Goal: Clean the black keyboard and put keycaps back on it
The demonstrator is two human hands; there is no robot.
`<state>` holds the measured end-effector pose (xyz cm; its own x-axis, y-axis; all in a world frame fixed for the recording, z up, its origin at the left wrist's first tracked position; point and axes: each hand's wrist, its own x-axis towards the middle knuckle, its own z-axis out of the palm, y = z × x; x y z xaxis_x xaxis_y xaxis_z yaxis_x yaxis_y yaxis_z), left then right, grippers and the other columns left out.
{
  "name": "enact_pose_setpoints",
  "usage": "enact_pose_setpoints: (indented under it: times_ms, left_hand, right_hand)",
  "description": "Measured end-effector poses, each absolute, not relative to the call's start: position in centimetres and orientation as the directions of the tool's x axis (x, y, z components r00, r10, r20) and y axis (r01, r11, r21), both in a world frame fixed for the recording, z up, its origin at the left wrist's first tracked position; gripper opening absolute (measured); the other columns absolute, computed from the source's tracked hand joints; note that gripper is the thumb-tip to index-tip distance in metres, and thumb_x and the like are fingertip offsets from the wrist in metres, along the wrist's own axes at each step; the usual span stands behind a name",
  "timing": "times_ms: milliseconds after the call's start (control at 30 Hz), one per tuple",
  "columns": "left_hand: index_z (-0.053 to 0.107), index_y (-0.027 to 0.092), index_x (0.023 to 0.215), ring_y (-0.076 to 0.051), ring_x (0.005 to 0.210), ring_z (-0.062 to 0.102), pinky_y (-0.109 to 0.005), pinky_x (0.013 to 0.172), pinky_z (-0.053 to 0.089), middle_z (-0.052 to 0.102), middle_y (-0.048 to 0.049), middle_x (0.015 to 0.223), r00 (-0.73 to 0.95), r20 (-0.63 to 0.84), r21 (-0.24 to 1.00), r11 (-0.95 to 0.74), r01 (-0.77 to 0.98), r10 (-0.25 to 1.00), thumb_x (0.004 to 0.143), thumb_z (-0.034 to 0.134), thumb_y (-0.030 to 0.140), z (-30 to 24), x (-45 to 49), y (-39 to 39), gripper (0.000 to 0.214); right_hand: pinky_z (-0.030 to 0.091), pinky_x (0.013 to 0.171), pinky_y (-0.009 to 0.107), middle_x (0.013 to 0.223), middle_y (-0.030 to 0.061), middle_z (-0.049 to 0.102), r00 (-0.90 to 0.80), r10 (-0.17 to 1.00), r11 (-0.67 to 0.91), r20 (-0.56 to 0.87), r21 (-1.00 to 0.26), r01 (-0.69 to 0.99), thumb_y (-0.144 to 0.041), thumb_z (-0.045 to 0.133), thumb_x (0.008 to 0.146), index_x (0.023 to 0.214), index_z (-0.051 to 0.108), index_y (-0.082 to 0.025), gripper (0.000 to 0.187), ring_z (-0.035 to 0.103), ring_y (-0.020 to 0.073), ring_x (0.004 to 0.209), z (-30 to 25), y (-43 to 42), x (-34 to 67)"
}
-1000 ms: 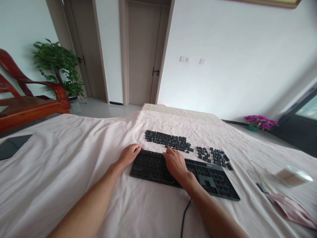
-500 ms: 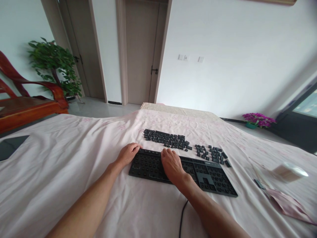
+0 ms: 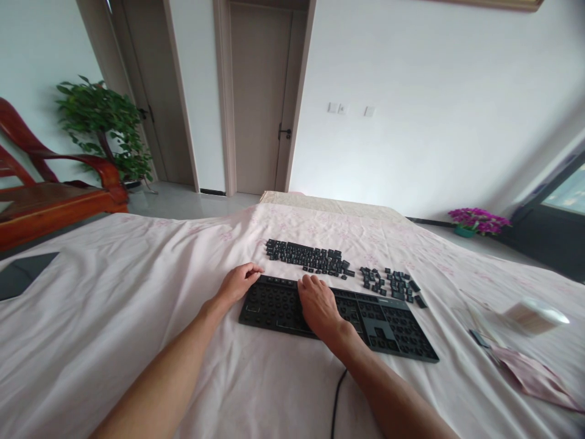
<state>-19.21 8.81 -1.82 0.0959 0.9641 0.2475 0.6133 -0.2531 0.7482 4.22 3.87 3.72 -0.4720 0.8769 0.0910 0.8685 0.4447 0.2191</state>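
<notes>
A black keyboard (image 3: 274,305) lies on the pale cloth, most of its keycaps off and a few caps in place along its top left edge. At its top left corner is my left hand (image 3: 238,282), thumb and fingers drawn together in a pinch; what lies between them is too small to make out. My right hand (image 3: 320,305) rests across the keyboard, its curled fingers together at the top edge and hiding the part beneath. Loose black keycaps (image 3: 306,256) lie in rows beyond the keyboard, with a second group of keycaps (image 3: 397,283) farther right.
A black cable (image 3: 337,396) runs from the keyboard toward me. On the right are a clear tub of cotton swabs (image 3: 534,317), a pink cloth (image 3: 534,375) and a small dark-ended tool (image 3: 479,339). A dark flat panel (image 3: 25,274) lies at the far left.
The view has shifted slightly. Both hands stay in nearly the same places at the keyboard, and the loose keycaps lie as before.
</notes>
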Motion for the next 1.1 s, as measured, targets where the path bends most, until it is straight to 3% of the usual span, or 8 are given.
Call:
enact_pose_setpoints:
  times_ms: [200, 333, 433, 567, 700, 1100]
  left_hand:
    - [0.069, 0.021, 0.100, -0.018, 0.084, 0.066, -0.026, 0.079, 0.048, 0.073, -0.0016, 0.090, 0.072, 0.242, 0.785, -0.239, 0.571, 0.968, 0.081, 0.052, 0.033, -2.1, -19.4, 9.0, 0.028]
    - [0.066, 0.019, 0.105, -0.019, 0.095, 0.066, -0.027, 0.085, 0.048, 0.073, -0.0046, 0.102, 0.036, 0.247, 0.837, -0.232, 0.495, 0.968, 0.090, 0.039, 0.045, -2.2, -19.4, 8.7, 0.041]
    - [0.066, 0.017, 0.107, -0.019, 0.095, 0.066, -0.028, 0.085, 0.049, 0.073, -0.0069, 0.100, 0.001, 0.239, 0.879, -0.217, 0.425, 0.971, 0.092, 0.032, 0.050, -2.2, -19.4, 8.5, 0.050]
    - [0.069, 0.023, 0.104, -0.020, 0.100, 0.065, -0.027, 0.086, 0.047, 0.073, -0.0033, 0.104, 0.040, 0.249, 0.795, -0.228, 0.563, 0.968, 0.090, 0.038, 0.047, -1.9, -19.4, 8.3, 0.041]
    - [0.070, 0.024, 0.101, -0.020, 0.097, 0.065, -0.026, 0.082, 0.047, 0.073, -0.0019, 0.103, 0.049, 0.255, 0.775, -0.235, 0.586, 0.966, 0.089, 0.043, 0.041, -1.8, -19.4, 8.2, 0.035]
    - [0.070, 0.024, 0.102, -0.019, 0.096, 0.065, -0.026, 0.081, 0.047, 0.073, -0.0011, 0.102, 0.064, 0.277, 0.752, -0.258, 0.606, 0.959, 0.088, 0.043, 0.036, -1.8, -19.4, 8.3, 0.033]
  right_hand:
    - [0.039, 0.078, 0.030, 0.103, 0.0118, 0.061, -0.456, 0.880, 0.446, 0.133, 0.101, 0.889, -0.008, 0.042, 0.086, 0.102, 0.066, -0.016, 0.029, 0.055, 0.0221, 0.095, 3.6, 4.7, 5.4]
    - [0.038, 0.074, 0.025, 0.100, 0.0066, 0.063, -0.361, 0.924, 0.371, 0.129, -0.068, 0.926, -0.018, 0.038, 0.092, 0.108, 0.068, -0.025, 0.035, 0.059, 0.0178, 0.093, 3.7, 6.5, 7.4]
    - [0.038, 0.076, 0.024, 0.106, 0.0054, 0.063, -0.253, 0.953, 0.274, 0.169, -0.116, 0.955, -0.022, 0.042, 0.092, 0.115, 0.067, -0.028, 0.034, 0.058, 0.0177, 0.099, 3.8, 8.3, 8.3]
    - [0.038, 0.080, 0.026, 0.104, 0.0063, 0.063, -0.242, 0.948, 0.252, 0.208, -0.025, 0.967, -0.025, 0.043, 0.093, 0.100, 0.073, -0.027, 0.031, 0.055, 0.0196, 0.102, 3.9, 10.2, 8.0]
    - [0.039, 0.078, 0.029, 0.103, 0.0093, 0.062, -0.241, 0.948, 0.232, 0.206, 0.070, 0.970, -0.028, 0.041, 0.094, 0.086, 0.074, -0.022, 0.035, 0.053, 0.0219, 0.100, 3.9, 11.6, 6.8]
    - [0.040, 0.075, 0.026, 0.106, 0.0063, 0.065, -0.302, 0.950, 0.298, 0.084, 0.053, 0.953, -0.028, 0.053, 0.089, 0.091, 0.073, -0.022, 0.021, 0.059, 0.0185, 0.098, 3.8, 12.4, 5.9]
